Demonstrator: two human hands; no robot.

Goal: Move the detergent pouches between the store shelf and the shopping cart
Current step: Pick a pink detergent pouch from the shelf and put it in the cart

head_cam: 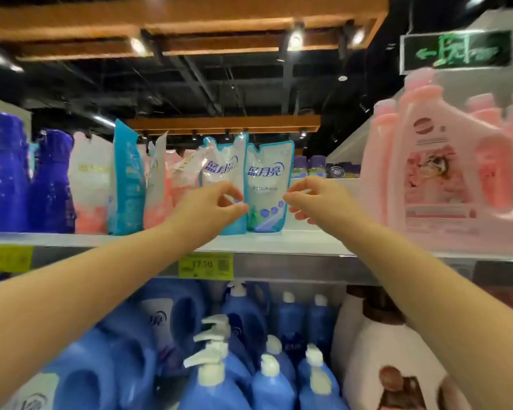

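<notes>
A white and teal detergent pouch (267, 184) stands upright on the upper shelf (279, 244). A second matching pouch (222, 164) leans just left of it, partly behind my left hand. My left hand (214, 205) hovers at the first pouch's left edge with loosely curled fingers, and its thumb tip touches that edge. My right hand (314, 199) is at the pouch's right edge, fingers also loosely curled, fingertips just meeting the edge. Neither hand wraps round the pouch. No shopping cart is in view.
More pouches (128, 179) in teal, white and pink stand to the left, beside dark blue bottles (6, 173). Large pink jugs (444, 179) crowd the shelf's right end. Blue pump bottles (267, 365) fill the shelf below. A yellow price tag (205, 265) hangs on the shelf edge.
</notes>
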